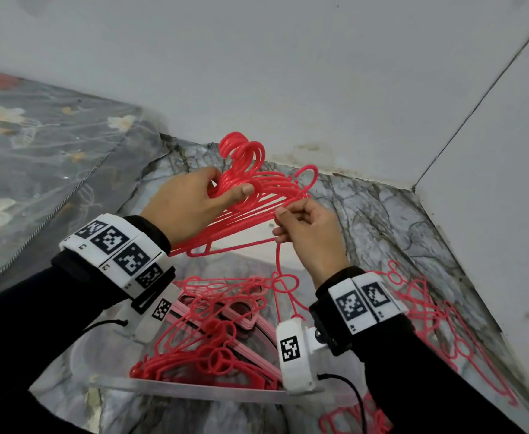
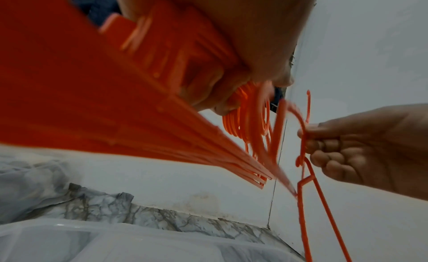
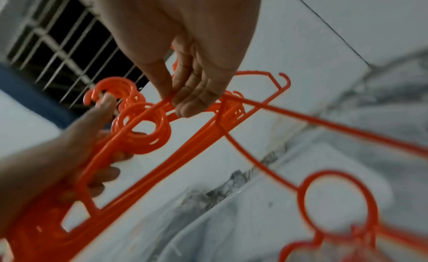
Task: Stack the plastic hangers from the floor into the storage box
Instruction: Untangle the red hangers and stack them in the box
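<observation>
My left hand (image 1: pixel 225 186) grips a bundle of several red plastic hangers (image 1: pixel 272 195) near their hooks and holds it above the clear storage box (image 1: pixel 175 386). My right hand (image 1: pixel 283 220) pinches a single red hanger (image 1: pixel 278 261) at the bundle's right end; this hanger dangles down toward the box. More red and pink hangers (image 1: pixel 213 339) lie piled inside the box. In the right wrist view my fingers (image 3: pixel 192 101) pinch a thin bar beside the bundle (image 3: pixel 143 123). In the left wrist view the bundle (image 2: pixel 115 101) fills the frame, and the single hanger (image 2: pixel 305 192) hangs from my right hand (image 2: pixel 308 138).
Loose red hangers (image 1: pixel 451 327) lie on the marble floor (image 1: pixel 382 220) to the right of the box, along the white wall. A floral zipped cover (image 1: pixel 37 145) lies to the left. The wall corner (image 1: pixel 413 189) closes in behind. A barred window (image 3: pixel 57 37) shows in the right wrist view.
</observation>
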